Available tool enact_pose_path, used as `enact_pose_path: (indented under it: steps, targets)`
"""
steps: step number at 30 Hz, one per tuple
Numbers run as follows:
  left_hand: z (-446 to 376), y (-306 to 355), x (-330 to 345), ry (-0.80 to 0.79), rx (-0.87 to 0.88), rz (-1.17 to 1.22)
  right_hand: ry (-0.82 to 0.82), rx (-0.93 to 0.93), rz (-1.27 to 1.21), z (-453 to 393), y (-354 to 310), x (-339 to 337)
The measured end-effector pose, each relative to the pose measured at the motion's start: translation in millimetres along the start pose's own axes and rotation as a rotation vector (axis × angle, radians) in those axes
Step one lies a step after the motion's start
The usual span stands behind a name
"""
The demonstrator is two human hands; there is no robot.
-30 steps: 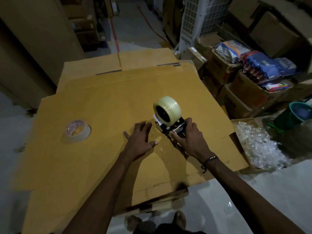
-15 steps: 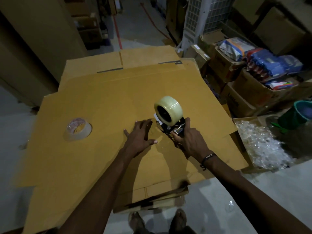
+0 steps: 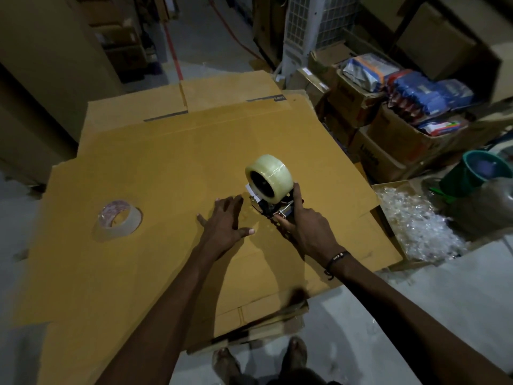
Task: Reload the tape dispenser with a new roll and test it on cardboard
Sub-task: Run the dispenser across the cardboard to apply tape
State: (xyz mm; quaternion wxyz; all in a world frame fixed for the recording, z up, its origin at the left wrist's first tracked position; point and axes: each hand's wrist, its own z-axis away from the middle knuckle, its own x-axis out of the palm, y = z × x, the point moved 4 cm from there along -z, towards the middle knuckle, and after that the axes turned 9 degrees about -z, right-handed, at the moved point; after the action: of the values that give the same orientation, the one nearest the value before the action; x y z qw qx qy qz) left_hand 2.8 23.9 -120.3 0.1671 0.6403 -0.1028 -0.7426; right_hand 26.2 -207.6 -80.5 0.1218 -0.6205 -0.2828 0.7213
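Brown cardboard (image 3: 155, 168) lies flat before me in my head camera's view, a big sheet over other flattened sheets on a grey floor. My right hand (image 3: 308, 232) is wrapped around the handle of the tape dispenser (image 3: 273, 208), fingers closed on it, forefinger reaching up beside the new roll (image 3: 270, 176) of clear tape mounted on it. The dispenser's front end is down against the cardboard. My left hand (image 3: 226, 223) lies flat on the sheet just beside the dispenser, fingers spread wide, holding nothing. Well apart to the left, a nearly spent roll (image 3: 119, 219) rests on the cardboard on its side.

Off the sheet's right edge, an open shallow box (image 3: 388, 187) holds a heap of crumpled clear plastic (image 3: 416, 226). Behind it, open cartons (image 3: 388, 143) are stacked, the upper ones filled with blue, red and white packets (image 3: 424, 95). A green bucket (image 3: 472, 173) stands near them, tilted; I cannot tell what is in it. My feet show at the bottom edge.
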Motion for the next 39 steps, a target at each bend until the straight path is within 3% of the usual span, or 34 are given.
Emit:
enact_pose_path:
  steps: [26,39]
  targets:
    - [-3,5,-2,-0.077,-0.027,-0.087,0.014,-0.002,0.047,35,36,7]
    - [-1,1,2,-0.06,-0.029,-0.102,-0.054,0.132,-0.085,108,82,-9]
